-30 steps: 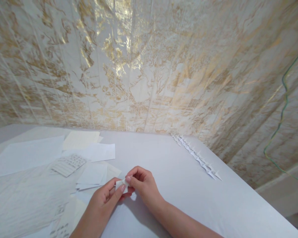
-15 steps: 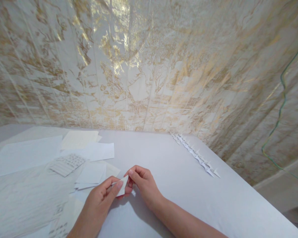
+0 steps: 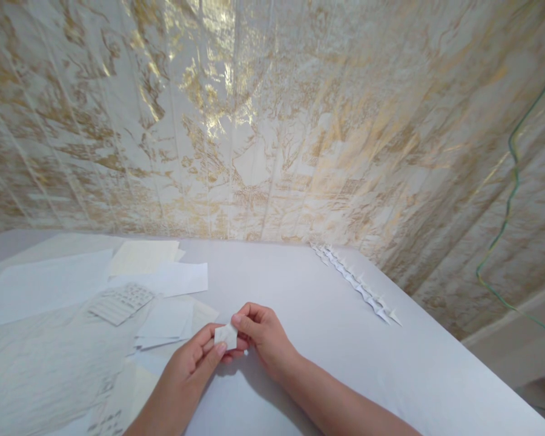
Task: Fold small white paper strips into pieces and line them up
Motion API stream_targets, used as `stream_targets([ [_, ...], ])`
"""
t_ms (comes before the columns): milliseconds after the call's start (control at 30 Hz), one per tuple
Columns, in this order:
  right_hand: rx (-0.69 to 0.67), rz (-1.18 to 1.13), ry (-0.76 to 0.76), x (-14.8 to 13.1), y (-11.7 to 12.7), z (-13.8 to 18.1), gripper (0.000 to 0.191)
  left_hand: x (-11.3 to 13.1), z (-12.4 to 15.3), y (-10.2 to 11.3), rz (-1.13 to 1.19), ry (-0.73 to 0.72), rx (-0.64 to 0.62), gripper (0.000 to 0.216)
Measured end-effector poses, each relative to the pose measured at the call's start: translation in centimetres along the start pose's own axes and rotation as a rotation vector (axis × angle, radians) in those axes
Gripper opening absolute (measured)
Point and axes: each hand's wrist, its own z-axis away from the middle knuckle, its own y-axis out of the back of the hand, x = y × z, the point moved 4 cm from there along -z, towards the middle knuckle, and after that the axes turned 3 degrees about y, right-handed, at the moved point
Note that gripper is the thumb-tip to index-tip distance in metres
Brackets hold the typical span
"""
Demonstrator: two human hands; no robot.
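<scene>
A small folded piece of white paper (image 3: 226, 336) is held between my two hands, just above the tabletop. My left hand (image 3: 198, 357) pinches its lower left part, the thumb lying on the front face. At the upper right corner, the thumb and fingers of my right hand (image 3: 257, 325) grip the same paper. Some fingertips are hidden behind it. Close by on the left lie several small white paper sheets (image 3: 166, 319), stacked loosely.
Printed and blank sheets (image 3: 49, 345) cover the table's left side, with a printed folded paper (image 3: 122, 303) on top. Rows of pointed folded paper pieces (image 3: 356, 284) lie near the right edge of the white table (image 3: 345, 363). A gold-patterned curtain (image 3: 254, 121) hangs behind; a green wire (image 3: 508, 206) dangles at right.
The folded paper has turned so that a wider, squarer face shows toward me. My left thumb has shifted lower on it. Both hands keep hold in about the same place.
</scene>
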Motion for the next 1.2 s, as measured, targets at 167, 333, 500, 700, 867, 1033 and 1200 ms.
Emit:
stream_targets([
  [167, -0.051, -0.055, -0.07, 0.1, 0.0, 0.0, 0.051, 0.0, 0.1, -0.2, 0.051, -0.029, -0.049, 0.033],
  [333, -0.084, 0.035, -0.005, -0.1, 0.2, -0.2, 0.048, -0.5, 0.3, 0.2, -0.004, 0.002, -0.019, 0.032],
  [500, -0.122, 0.201, 0.05, -0.5, 1.0, -0.7, 0.036, 0.2, 0.2, 1.8, -0.416, -0.165, 0.112, 0.026],
  [700, -0.068, 0.472, 0.2, -1.2, 1.8, -1.3, 0.016, 1.4, 0.8, 1.3, -0.989, -0.662, 0.089, 0.021],
  [867, -0.092, 0.721, 0.23, -2.7, 1.2, -0.7, 0.015, 1.0, 0.5, 0.1, -1.072, -0.352, -0.102, 0.01],
  [1033, -0.41, 1.105, 0.222, -4.5, 0.2, 0.7, 0.016, 1.5, 0.4, 0.4, -0.973, -0.156, -0.191, 0.016],
  [1200, -0.646, 1.388, 0.388, -4.3, -0.8, 1.6, 0.012, 0.9, -0.1, 1.3, -0.929, -0.159, -0.165, 0.016],
])
